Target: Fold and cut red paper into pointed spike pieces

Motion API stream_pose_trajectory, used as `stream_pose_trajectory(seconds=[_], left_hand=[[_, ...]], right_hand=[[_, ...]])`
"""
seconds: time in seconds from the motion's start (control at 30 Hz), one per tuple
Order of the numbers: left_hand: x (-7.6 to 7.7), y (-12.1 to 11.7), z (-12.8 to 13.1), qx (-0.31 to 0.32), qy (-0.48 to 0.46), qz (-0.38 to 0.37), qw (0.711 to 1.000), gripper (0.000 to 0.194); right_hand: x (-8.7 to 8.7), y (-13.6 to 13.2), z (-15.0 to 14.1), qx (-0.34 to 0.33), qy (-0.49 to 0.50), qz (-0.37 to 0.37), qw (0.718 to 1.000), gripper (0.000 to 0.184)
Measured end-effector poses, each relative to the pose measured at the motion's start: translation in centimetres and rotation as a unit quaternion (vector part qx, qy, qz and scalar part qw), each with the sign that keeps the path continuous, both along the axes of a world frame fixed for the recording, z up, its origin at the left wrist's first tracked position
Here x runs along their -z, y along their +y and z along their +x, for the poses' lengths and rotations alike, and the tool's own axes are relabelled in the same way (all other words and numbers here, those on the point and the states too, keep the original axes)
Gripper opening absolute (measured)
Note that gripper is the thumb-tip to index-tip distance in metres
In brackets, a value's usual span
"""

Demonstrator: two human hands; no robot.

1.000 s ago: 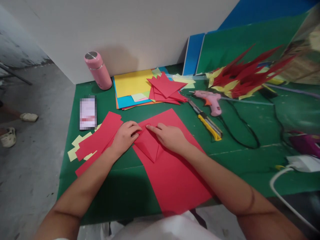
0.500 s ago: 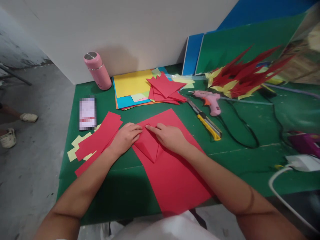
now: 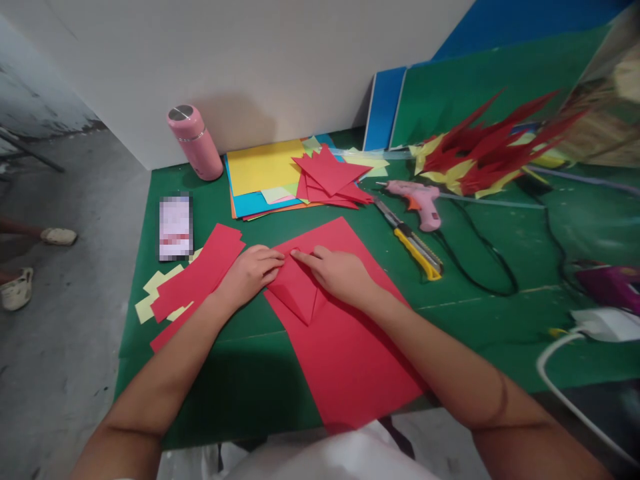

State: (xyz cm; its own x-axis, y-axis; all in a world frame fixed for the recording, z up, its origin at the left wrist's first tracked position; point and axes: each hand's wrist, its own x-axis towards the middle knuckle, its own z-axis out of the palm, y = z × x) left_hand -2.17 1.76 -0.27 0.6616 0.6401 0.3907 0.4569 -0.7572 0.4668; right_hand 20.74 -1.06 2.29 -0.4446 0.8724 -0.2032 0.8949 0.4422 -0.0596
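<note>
Green tabletop [image 3: 235, 380] lay beneath L hand [image 3: 251, 272], which pinched folded, pointed red paper [image 3: 297, 293]. R hand [image 3: 345, 273] pressed same piece w/ index finger, rest of grip unclear.

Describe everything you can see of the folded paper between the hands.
The folded paper is plain red and looks like stiff paper or thin card. Creased flaps overlap in a pointed shape, its tip toward the person. It lies on the larger red sheet, near that sheet's far left corner. The left hand touches its left side; the right hand rests an index fingertip on its far end. The hands partly hide its outline.
</note>
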Motion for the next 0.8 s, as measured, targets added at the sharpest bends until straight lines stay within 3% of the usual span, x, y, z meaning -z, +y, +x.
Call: stream_pose_trajectory(seconds=[0.43,0.8], left_hand=[[-0.06,-0.08,0.1,0.003,-0.003,0.0,1.0,0.02],[-0.2,-0.12,0.01,0.004,0.003,-0.021,1.0,0.02]], right_hand=[[-0.23,-0.04,-0.25,0.034,0.023,-0.002,0.999,0.046],[-0.35,0.17,-0.18,0.013,0.0,-0.018,1.0,0.048]])
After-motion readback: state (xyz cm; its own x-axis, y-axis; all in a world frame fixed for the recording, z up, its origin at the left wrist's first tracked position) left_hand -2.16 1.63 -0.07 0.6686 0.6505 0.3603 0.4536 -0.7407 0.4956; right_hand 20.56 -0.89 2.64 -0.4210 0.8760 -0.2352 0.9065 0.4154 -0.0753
